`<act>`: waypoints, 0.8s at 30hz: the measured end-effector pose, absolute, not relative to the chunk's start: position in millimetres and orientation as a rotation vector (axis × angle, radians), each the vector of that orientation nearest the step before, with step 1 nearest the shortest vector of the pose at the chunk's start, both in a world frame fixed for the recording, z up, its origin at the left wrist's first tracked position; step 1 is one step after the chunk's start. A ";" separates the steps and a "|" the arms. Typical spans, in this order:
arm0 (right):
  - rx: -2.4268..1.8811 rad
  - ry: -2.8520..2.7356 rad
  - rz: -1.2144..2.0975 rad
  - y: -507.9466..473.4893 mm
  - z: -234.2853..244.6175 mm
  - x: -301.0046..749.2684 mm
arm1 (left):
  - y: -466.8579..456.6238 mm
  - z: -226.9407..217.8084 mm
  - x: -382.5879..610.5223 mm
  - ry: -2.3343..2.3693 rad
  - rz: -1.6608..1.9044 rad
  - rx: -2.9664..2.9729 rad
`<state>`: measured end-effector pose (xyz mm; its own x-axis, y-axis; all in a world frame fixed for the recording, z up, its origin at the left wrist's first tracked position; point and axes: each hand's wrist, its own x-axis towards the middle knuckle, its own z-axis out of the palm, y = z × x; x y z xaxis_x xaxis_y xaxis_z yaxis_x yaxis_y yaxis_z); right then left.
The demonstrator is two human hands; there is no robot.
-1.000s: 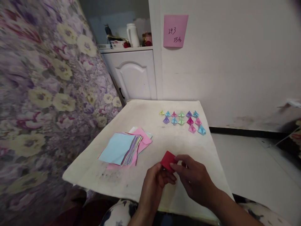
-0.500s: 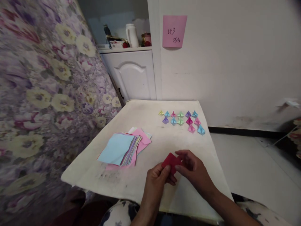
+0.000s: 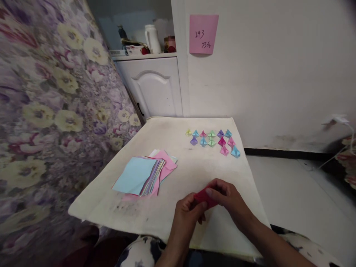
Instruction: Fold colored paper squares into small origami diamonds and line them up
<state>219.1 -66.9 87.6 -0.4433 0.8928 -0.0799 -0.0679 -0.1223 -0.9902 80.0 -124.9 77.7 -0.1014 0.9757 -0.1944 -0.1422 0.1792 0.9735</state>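
A small folded red paper [image 3: 205, 197] is held between both hands above the front of the table. My left hand [image 3: 189, 208] pinches its left and lower edge, the thumb lying on the paper's face. Closed on its upper right side is my right hand [image 3: 224, 193], thumb in front and fingers behind. Fingers cover parts of the paper, so its full shape is hidden. Beyond the hands, several small folded paper pieces [image 3: 211, 142] in yellow, blue, pink, green and purple stand in rows on the table's far right.
A stack of coloured paper sheets [image 3: 135, 174], light blue on top, lies on the left of the cream-covered table [image 3: 164, 137]. A floral curtain [image 3: 63, 122] hangs at the left. Behind are a white cabinet [image 3: 155, 89] and a wall with a pink note [image 3: 204, 34].
My right hand has closed onto the red paper's upper right side. The paper, a diamond shape before, now looks narrower and partly covered. The view has shifted slightly.
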 end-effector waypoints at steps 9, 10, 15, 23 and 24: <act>-0.956 -1.217 1.919 -64.2 85.7 220.7 | -124.5 77.6 81.8 1.252 1.192 0.965; -0.948 -1.200 1.946 -63.5 85.8 221.5 | -124.5 78.4 81.6 1.247 1.202 0.963; -0.903 -1.174 2.003 -62.2 85.8 223.4 | -125.3 83.1 81.4 1.221 1.236 0.981; -0.886 -1.058 2.154 -66.4 78.8 217.5 | -125.5 85.1 85.8 1.160 1.380 0.806; -0.882 -1.049 2.179 -66.9 78.1 217.1 | -125.6 85.0 85.7 1.163 1.375 0.806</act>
<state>217.1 -66.9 78.1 -0.6269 0.7121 -0.3160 -0.1974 -0.5376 -0.8198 85.7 -125.6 85.0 -0.1593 0.9764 -0.1457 -0.3063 0.0914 0.9475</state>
